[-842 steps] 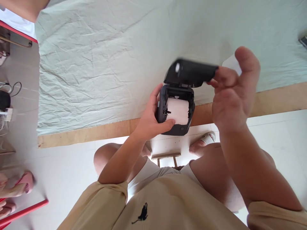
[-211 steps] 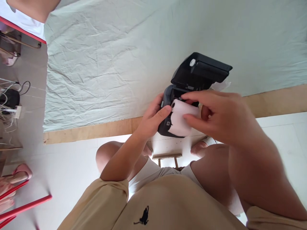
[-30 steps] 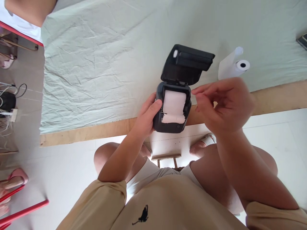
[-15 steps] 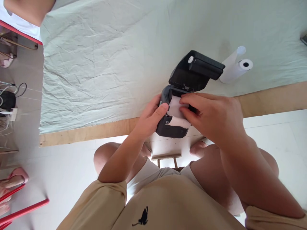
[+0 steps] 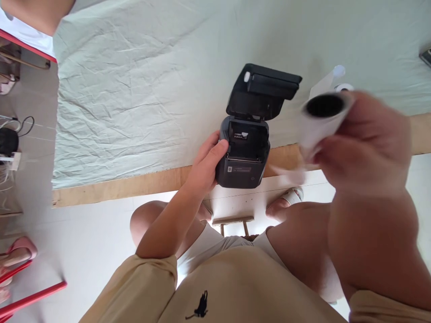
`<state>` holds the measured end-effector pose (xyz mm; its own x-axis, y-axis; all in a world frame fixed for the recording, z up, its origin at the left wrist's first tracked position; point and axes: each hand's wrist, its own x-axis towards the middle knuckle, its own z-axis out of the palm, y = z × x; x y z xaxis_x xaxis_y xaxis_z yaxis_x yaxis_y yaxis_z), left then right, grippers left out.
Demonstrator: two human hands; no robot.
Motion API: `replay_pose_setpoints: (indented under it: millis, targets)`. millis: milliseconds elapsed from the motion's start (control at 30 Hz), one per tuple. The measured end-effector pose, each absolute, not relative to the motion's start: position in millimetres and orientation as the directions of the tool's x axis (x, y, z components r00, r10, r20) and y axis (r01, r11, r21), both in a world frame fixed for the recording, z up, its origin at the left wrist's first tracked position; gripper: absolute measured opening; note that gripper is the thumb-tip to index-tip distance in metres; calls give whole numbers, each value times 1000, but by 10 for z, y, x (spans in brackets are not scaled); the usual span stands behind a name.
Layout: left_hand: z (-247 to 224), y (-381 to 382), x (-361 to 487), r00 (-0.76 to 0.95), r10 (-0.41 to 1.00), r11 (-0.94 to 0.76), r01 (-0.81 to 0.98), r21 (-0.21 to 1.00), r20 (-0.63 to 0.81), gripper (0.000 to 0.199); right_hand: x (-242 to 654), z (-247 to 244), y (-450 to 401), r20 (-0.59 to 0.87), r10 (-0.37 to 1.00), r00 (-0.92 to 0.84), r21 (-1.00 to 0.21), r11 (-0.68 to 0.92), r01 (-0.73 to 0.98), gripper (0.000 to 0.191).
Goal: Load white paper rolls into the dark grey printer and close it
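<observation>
My left hand [image 5: 209,158] grips the left side of a black portable receipt printer [image 5: 243,175] at the table edge, its thumb on the rim. The printer's lid [image 5: 262,92] stands raised, and the paper bay [image 5: 249,143] shows nothing in it but a small label. Raised to the right of the printer, my right hand [image 5: 367,139] is closed around a white paper roll [image 5: 318,128]. The roll's dark core opening faces up, and a blurred loose end of paper trails below it. Behind this hand, a second paper roll [image 5: 344,87] is partly hidden on the table.
A pale green cloth [image 5: 141,98] covers the table, with a bare wooden edge [image 5: 134,186] along my side. Another person's arm [image 5: 40,13] reaches in at the top left. Cables [image 5: 10,166] and a red frame [image 5: 37,298] are on the left; a dark object [image 5: 426,56] lies far right.
My right hand has lifted the paper roll out of the printer bay and moved right and closer to the camera. The printer has shifted slightly left in my left hand.
</observation>
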<state>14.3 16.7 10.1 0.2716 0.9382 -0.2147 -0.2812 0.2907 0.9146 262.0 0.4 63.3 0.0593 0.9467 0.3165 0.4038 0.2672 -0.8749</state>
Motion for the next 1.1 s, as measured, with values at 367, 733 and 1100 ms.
replay_pose_setpoints:
  millis: [367, 733, 1100]
  targets:
    - [112, 168, 138, 311, 909, 370, -297, 880, -277, 56, 2749, 28, 312, 440, 884, 155, -770, 283, 571, 36]
    - [149, 155, 133, 316, 898, 399, -299, 867, -305, 57, 2872, -144, 339, 392, 917, 71, -658, 226, 719, 58]
    - [140, 146, 126, 309, 895, 415, -311, 855, -322, 55, 3477, -173, 486, 526, 753, 394, -620, 22, 784, 60]
